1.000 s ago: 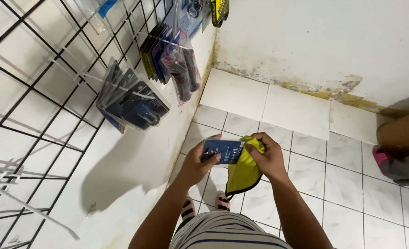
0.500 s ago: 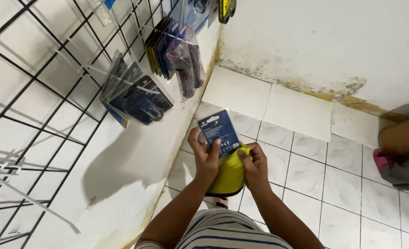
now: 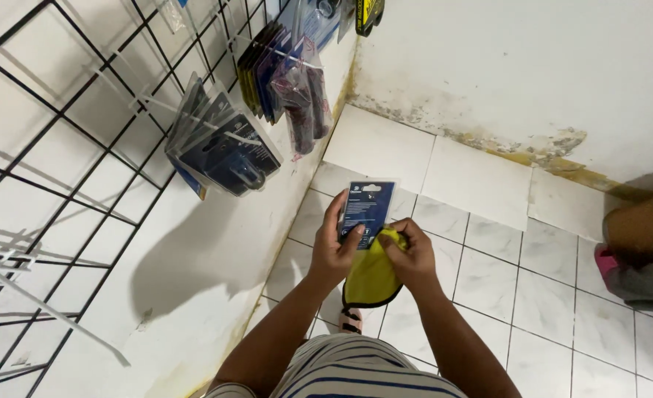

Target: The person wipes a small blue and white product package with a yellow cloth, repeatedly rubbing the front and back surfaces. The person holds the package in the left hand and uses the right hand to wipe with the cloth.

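Here, taking the blue carded package (image 3: 366, 211) as your landmark and reading from the left: well off to its left and above hangs the black wire grid (image 3: 61, 147) on the white wall, with a bunch of clear-wrapped dark packs (image 3: 223, 147) on a hook, and a second bunch (image 3: 286, 81) higher and closer to the corner. Your left hand (image 3: 335, 254) comes next, just below and left of the package, clasping its lower part with the thumb laid across the printed face and the fingers behind. The package stands nearly upright, long axis running up and away from you, its hang-hole end pointing toward the wall base. Directly under it, touching its lower edge, is the yellow cloth (image 3: 373, 276), which droops toward your striped shirt (image 3: 348, 372). Your right hand (image 3: 413, 258) lies just below and right of the package, fingers pinched on the cloth's top edge; it does not seem to grip the card itself. So the left hand alone carries the package. Far right of it, on the tiled floor (image 3: 503, 295), another person's leg (image 3: 647, 228) shows.
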